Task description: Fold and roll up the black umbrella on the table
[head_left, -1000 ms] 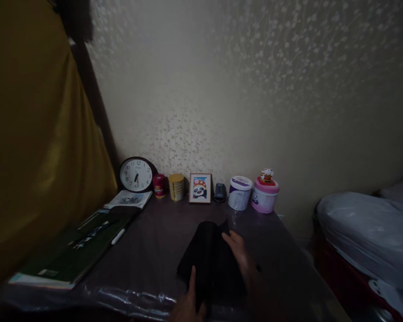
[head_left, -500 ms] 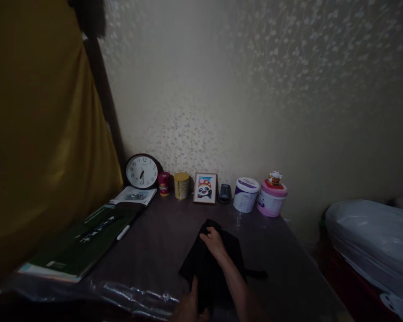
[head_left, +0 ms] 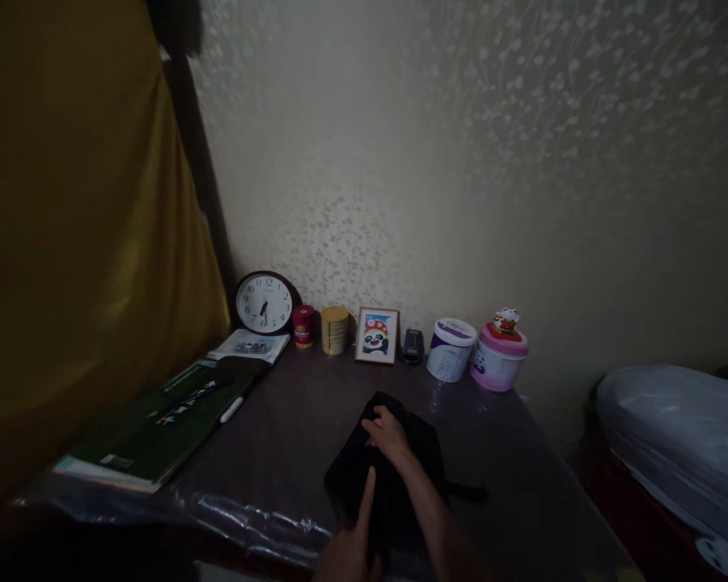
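Observation:
A black cloth item with a strap-like end lies on the dark table in front of me. Its folds are too dark to show whether it is a bag or a garment. My right hand rests on its upper part, fingertips spread over the fabric. Lower down, my left hand is at the near edge of the cloth. Its index finger is stretched out over the fabric; the other fingers are partly cut off by the frame's bottom.
Along the wall stand a clock, a red can, a yellow tin, a framed panda picture, a small dark device, a white-purple tub and a pink tin. Green folder and white pen lie left.
My left index finger has stretched upward over the black cloth. My right fingers have spread slightly while staying on its upper part. The whole view has shifted a little.

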`<state>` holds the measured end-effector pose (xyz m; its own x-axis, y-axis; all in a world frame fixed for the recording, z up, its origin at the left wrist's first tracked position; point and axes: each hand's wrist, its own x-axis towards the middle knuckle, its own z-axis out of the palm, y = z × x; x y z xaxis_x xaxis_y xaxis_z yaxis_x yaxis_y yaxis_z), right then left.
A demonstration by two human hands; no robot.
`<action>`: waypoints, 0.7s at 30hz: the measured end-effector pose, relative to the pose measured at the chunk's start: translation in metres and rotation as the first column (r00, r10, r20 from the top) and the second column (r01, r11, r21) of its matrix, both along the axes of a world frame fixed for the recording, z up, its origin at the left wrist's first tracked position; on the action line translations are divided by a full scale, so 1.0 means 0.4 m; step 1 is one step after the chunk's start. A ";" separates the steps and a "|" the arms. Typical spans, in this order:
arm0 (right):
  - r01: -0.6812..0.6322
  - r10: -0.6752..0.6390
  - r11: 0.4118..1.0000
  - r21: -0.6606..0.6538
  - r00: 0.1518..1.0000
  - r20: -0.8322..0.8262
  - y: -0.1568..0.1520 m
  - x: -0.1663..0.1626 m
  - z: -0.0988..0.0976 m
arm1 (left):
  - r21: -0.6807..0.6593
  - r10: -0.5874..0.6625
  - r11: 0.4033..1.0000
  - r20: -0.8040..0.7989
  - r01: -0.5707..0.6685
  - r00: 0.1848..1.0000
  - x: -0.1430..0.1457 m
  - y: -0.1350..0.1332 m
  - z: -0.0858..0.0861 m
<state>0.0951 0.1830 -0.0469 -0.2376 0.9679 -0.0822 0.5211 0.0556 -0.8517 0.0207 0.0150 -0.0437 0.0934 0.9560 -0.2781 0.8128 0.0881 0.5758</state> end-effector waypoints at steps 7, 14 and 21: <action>-0.249 0.257 0.963 0.099 0.962 -0.087 -0.057 0.024 0.053 | 0.007 -0.024 1.000 -0.072 0.024 0.997 0.004 0.008 0.018; -0.343 0.313 0.792 0.505 0.938 0.147 -0.166 0.111 0.050 | -0.058 0.029 0.998 -0.107 -0.035 0.994 0.009 0.008 0.005; -0.428 0.244 0.726 0.539 0.892 0.380 -0.042 0.105 -0.005 | -0.125 0.066 0.989 -0.117 -0.081 0.991 0.014 0.020 -0.024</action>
<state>0.1372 0.1663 -0.0487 -0.6140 0.6977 0.3691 0.5645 0.7150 -0.4124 0.0262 0.0230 -0.0531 -0.0145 0.9143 -0.4048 0.8600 0.2180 0.4614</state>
